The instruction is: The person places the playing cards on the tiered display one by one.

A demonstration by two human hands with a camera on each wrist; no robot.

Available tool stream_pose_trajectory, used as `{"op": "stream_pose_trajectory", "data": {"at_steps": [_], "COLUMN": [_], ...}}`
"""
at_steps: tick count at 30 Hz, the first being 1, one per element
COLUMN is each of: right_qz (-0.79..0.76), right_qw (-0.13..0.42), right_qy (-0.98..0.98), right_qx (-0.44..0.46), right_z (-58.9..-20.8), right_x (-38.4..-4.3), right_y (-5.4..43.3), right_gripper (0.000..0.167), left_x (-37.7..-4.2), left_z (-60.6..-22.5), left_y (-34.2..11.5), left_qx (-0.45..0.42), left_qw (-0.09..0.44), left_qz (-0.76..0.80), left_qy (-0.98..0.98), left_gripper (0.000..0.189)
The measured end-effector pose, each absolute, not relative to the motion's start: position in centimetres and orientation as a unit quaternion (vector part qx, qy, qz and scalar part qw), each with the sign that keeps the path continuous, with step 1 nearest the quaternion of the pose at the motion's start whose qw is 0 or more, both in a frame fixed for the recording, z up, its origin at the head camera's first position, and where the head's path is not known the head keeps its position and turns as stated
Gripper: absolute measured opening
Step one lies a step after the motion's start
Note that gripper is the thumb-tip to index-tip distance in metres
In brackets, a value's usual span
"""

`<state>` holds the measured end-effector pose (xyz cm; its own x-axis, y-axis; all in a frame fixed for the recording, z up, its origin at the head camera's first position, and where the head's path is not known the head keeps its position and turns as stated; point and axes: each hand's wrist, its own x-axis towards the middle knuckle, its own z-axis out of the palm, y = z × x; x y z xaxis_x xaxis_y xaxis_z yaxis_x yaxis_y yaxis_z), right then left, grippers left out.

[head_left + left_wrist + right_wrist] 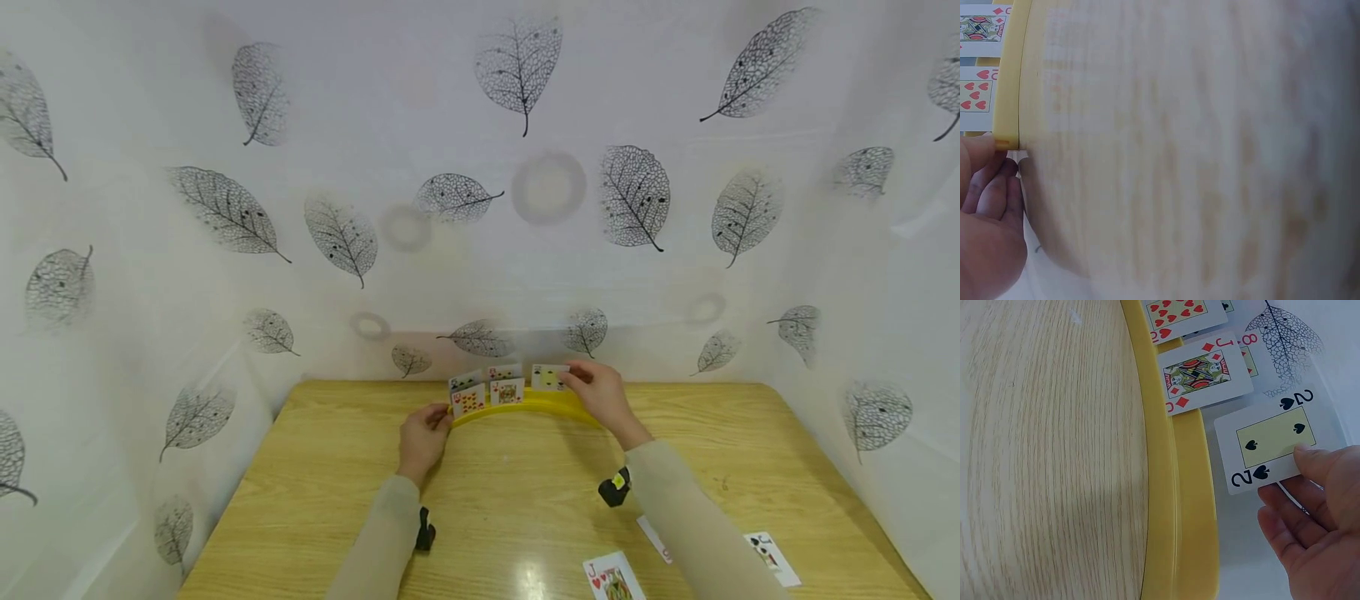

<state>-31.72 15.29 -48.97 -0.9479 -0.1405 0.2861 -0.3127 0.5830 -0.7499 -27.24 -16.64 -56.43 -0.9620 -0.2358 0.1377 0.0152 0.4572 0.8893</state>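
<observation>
A curved yellow card holder (555,404) stands near the table's back edge. My left hand (422,437) grips its left end, the thumb on the end in the left wrist view. My right hand (602,396) pinches a two of spades (1266,447) by its edge, thumb on the face, over the holder's rear side. In the holder's front row stand a ten of hearts (468,401) and a jack of diamonds (507,391). Behind the jack, an eight (1249,359) with red pips is partly hidden; another black-pipped card (467,381) stands behind the ten.
A jack of hearts (615,579) and a black jack (772,558) lie face up at the table's front right. Between them another card (655,539) is partly covered by my right forearm. A leaf-printed curtain (450,275) hangs behind the wooden table (510,500).
</observation>
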Motion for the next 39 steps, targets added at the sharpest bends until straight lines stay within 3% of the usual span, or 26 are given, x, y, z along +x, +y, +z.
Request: {"op": "stream_pose_trajectory", "data": {"at_steps": [39], "right_qz": [0.441], "right_qw": [0.096], "right_qy": [-0.887], "right_qx": [0.1], "right_z": [-50.5], "right_x": [-33.1], "right_y": [14.4], "right_gripper": [0.025], "left_x": [-27.2], "left_z": [-56.4], "left_y": [-16.6], "left_qx": [0.054], "left_qw": [0.134], "left_qz": [-0.52], "left_qy": [-0.842], "left_gripper": [0.019]}}
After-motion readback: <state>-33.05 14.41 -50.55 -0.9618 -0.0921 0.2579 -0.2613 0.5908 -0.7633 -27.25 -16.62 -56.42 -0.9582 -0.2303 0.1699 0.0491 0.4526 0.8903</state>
